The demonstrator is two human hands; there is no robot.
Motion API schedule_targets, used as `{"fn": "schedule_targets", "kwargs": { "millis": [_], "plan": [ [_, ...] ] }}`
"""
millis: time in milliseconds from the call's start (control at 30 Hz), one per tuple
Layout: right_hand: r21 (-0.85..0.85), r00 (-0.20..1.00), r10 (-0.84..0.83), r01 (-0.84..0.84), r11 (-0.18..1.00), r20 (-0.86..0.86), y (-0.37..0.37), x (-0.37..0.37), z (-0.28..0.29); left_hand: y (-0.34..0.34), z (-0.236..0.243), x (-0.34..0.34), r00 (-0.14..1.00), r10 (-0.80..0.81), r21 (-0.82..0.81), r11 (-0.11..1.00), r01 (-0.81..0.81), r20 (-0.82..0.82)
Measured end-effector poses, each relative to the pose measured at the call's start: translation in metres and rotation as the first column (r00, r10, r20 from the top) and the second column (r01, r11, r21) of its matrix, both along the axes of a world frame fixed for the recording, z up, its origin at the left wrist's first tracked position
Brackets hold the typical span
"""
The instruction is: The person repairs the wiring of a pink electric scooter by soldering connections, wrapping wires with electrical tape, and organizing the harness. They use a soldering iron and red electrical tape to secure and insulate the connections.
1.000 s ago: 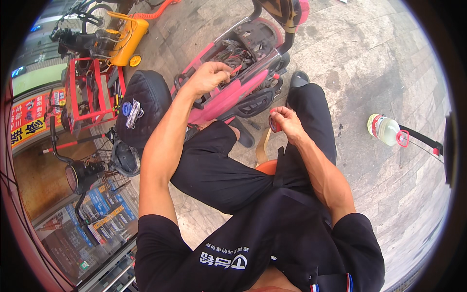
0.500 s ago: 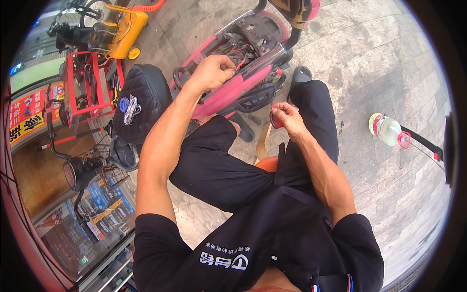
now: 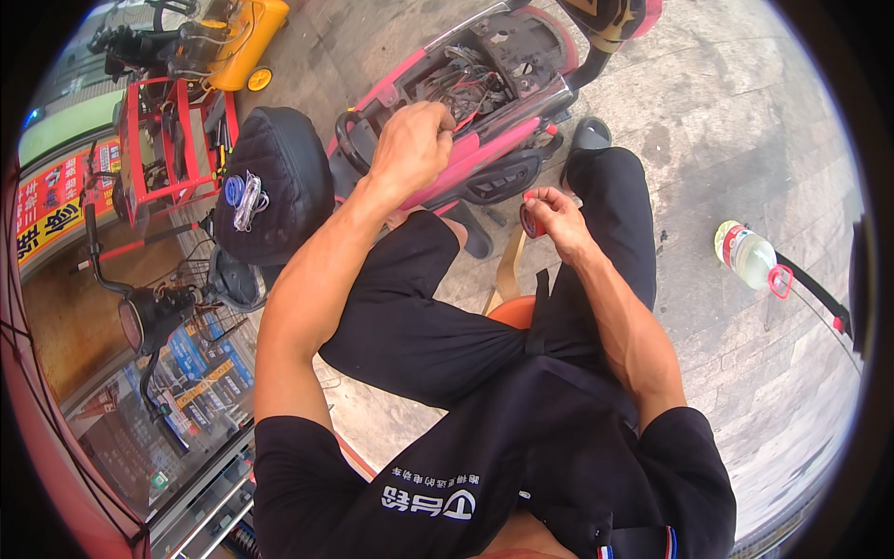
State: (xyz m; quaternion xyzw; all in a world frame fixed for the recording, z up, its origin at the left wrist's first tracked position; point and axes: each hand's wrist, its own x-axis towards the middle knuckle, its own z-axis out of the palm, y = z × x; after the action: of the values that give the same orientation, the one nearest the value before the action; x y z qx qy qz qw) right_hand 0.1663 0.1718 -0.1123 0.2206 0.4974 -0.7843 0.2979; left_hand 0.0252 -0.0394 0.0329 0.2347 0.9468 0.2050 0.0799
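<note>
A pink electric scooter (image 3: 466, 158) leans across the upper middle, its body opened up. Tangled wires (image 3: 470, 88) lie exposed in its cavity. Over the near edge of that cavity is my left hand (image 3: 413, 144), its fingers curled closed; the back of the hand hides whatever they pinch. My right hand (image 3: 559, 222) is in front of my right knee, gripping a roll of red tape (image 3: 531, 222) between thumb and fingers. A black quilted seat (image 3: 279, 177) rests left of the scooter, with a blue spool (image 3: 235, 191) and a bundle of clear-wrapped cord (image 3: 250, 203) on top.
A red tool rack (image 3: 172, 154) and a yellow air compressor (image 3: 247, 42) stand at the upper left. Another bike's handlebar with a round headlamp (image 3: 149, 321) is below them. A bottle of pale liquid (image 3: 745, 253) lies on the paving at right. An orange stool (image 3: 514, 312) is under me.
My left hand has turned so its back covers the fingertips; the red strip that showed there is hidden. The right hand still holds the tape roll. The view has shifted slightly.
</note>
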Motion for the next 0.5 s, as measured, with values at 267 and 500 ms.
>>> {"fn": "schedule_targets", "kwargs": {
  "millis": [267, 500],
  "plan": [
    [0.012, 1.0, -0.004, 0.004, 1.0, -0.023, -0.0033, -0.0035, -0.0017, -0.0019, 0.0027, 0.0043, 0.996, 0.054, 0.035, 0.998, -0.056, 0.069],
    [-0.013, 1.0, -0.011, 0.011, 1.0, -0.025, -0.0031, -0.0018, 0.0003, 0.0003, 0.0023, 0.0026, 0.989, 0.095, 0.043, 0.994, -0.101, 0.112]
  ]
}}
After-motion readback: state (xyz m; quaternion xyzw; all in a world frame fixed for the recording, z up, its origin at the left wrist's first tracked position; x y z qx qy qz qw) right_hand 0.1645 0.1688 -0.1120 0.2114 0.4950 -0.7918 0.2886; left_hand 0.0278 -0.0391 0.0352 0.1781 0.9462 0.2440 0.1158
